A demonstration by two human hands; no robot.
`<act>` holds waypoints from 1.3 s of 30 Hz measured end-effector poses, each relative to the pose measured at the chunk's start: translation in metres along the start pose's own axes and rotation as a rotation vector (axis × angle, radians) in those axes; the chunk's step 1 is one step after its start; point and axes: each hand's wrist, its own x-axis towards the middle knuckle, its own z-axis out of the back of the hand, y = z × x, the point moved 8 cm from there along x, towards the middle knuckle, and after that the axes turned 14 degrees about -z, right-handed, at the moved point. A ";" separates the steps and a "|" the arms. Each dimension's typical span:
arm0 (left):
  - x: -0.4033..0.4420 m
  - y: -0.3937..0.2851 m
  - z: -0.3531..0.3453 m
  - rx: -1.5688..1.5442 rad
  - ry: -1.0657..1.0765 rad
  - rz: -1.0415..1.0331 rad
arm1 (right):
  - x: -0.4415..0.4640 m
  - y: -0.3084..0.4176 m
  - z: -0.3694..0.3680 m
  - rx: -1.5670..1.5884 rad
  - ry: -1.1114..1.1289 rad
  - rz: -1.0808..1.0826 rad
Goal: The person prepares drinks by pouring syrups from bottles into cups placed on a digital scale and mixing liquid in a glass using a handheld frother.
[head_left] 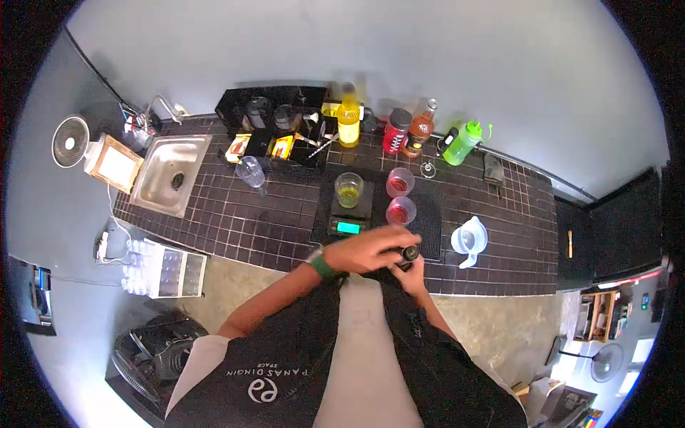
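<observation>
- Dark-tiled surface (246, 221) along a grey wall (457, 50); mid-surface stand a glass (349, 189) on a scale (348, 221) and two cups (401, 211).
- Right hand (412, 278) closes round a small dark container (409, 255) by the surface's front edge.
- Left hand (369, 250) reaches its top; whether it grips, I cannot tell.
- Best hold the container upright and firm, wrists clear of the scale.
</observation>
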 end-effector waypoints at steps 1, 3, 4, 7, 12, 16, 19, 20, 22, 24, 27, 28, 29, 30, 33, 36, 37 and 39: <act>0.006 -0.002 -0.015 0.015 0.098 -0.001 | 0.003 -0.002 -0.002 -0.031 -0.017 0.037; 0.005 0.006 -0.031 -0.017 0.007 0.058 | 0.007 0.005 -0.002 -0.041 -0.104 0.118; 0.004 0.008 -0.030 -0.028 0.004 0.045 | 0.006 0.002 -0.002 -0.033 -0.077 0.110; 0.005 0.011 -0.029 -0.055 0.001 0.035 | 0.000 0.006 -0.002 -0.070 -0.089 0.128; 0.003 0.015 -0.028 0.050 -0.093 0.204 | 0.003 -0.007 -0.009 0.055 0.026 0.008; 0.006 0.000 -0.019 -0.077 -0.196 0.138 | 0.004 0.004 -0.010 0.113 0.024 -0.010; -0.001 0.004 -0.028 -0.135 -0.109 0.071 | 0.001 -0.025 -0.014 0.106 0.066 -0.092; -0.004 0.005 -0.029 -0.162 -0.051 0.062 | 0.001 -0.020 -0.015 0.064 0.061 0.015; -0.008 0.006 -0.022 -0.098 -0.049 0.172 | 0.001 0.004 -0.018 0.005 0.079 0.090; -0.012 0.011 -0.019 -0.038 -0.050 0.280 | 0.004 0.010 -0.024 0.020 0.074 0.106; -0.008 -0.006 -0.004 0.059 -0.233 0.003 | 0.007 0.014 -0.025 0.092 0.103 0.005; -0.009 -0.004 -0.011 -0.027 -0.159 0.000 | 0.009 0.022 -0.025 0.067 0.106 0.075; -0.011 -0.002 -0.019 -0.112 -0.083 -0.003 | 0.007 0.027 -0.025 0.045 0.107 0.144; -0.013 -0.002 -0.015 -0.067 -0.116 0.004 | 0.010 0.017 -0.031 -0.002 0.115 0.099; -0.023 0.003 -0.008 0.018 -0.138 0.123 | 0.009 0.005 -0.031 -0.010 0.092 0.025; -0.014 -0.011 -0.002 0.263 -0.115 0.050 | 0.007 0.005 -0.032 -0.060 0.117 0.063; -0.011 -0.015 0.000 0.463 -0.035 0.043 | 0.005 0.008 -0.033 -0.062 0.133 0.052; -0.009 -0.015 0.001 0.546 -0.073 -0.041 | 0.002 -0.006 -0.037 -0.184 0.159 0.015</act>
